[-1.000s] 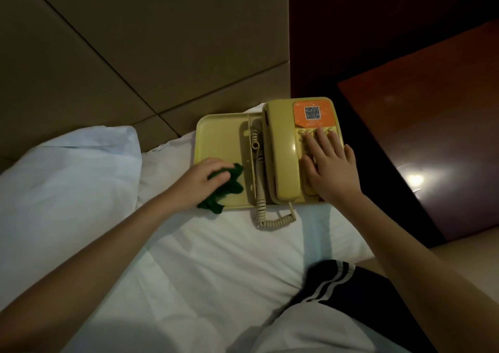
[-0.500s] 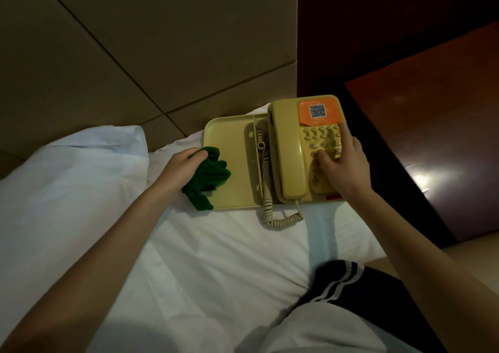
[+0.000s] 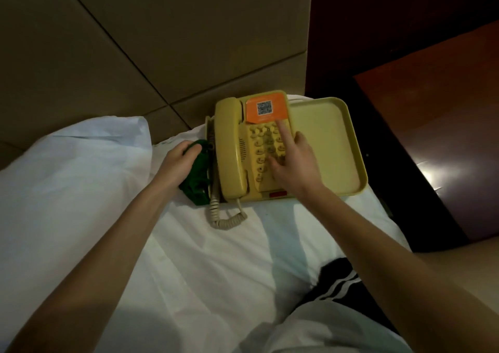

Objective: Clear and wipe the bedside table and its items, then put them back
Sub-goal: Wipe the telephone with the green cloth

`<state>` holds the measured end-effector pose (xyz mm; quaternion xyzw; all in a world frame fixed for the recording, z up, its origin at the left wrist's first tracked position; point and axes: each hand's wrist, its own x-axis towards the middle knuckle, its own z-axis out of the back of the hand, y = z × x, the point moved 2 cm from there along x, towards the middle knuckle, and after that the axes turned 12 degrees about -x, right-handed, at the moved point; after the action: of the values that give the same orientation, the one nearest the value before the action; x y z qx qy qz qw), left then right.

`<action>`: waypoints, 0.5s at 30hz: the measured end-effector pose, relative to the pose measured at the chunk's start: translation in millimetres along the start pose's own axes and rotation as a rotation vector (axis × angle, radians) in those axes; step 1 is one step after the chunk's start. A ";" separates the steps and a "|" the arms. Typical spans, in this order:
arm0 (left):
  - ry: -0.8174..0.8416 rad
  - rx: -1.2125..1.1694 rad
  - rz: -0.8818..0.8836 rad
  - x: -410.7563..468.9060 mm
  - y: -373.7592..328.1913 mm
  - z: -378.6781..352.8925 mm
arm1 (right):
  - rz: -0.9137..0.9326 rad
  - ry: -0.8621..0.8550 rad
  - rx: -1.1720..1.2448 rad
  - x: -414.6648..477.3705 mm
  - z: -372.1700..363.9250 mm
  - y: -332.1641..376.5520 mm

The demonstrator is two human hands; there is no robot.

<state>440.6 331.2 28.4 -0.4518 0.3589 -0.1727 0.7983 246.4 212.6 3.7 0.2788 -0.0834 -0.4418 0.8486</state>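
Note:
A yellow corded telephone [image 3: 232, 147] with an orange QR sticker sits on the left part of a yellow tray [image 3: 326, 142], and both lie on the white bed sheet [image 3: 210, 266]. My left hand [image 3: 176, 162] grips a crumpled green cloth [image 3: 198, 174] against the phone's left edge. My right hand [image 3: 295, 163] rests on the keypad, index finger stretched toward the sticker. The coiled cord [image 3: 225, 219] hangs over the tray's near edge. The dark red bedside table [image 3: 445, 136] stands to the right with a bare top.
A white pillow [image 3: 73, 169] lies at the left. Padded beige headboard panels [image 3: 162, 42] rise behind the tray. My leg in black shorts with white stripes [image 3: 337, 285] is at the lower right. A dark gap separates bed and table.
The phone has slid from the tray's right side to its left, baring the tray's right half. My left hand with the cloth moved off the tray to the phone's left edge.

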 end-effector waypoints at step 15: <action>-0.139 0.139 -0.265 -17.9 -8.3 -14.5 | 0.016 -0.031 -0.036 -2.3 -2.1 -20.5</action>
<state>418.2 328.9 38.1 -0.4498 0.2270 -0.2692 0.8208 231.4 205.9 -9.0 0.2562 -0.0907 -0.4407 0.8555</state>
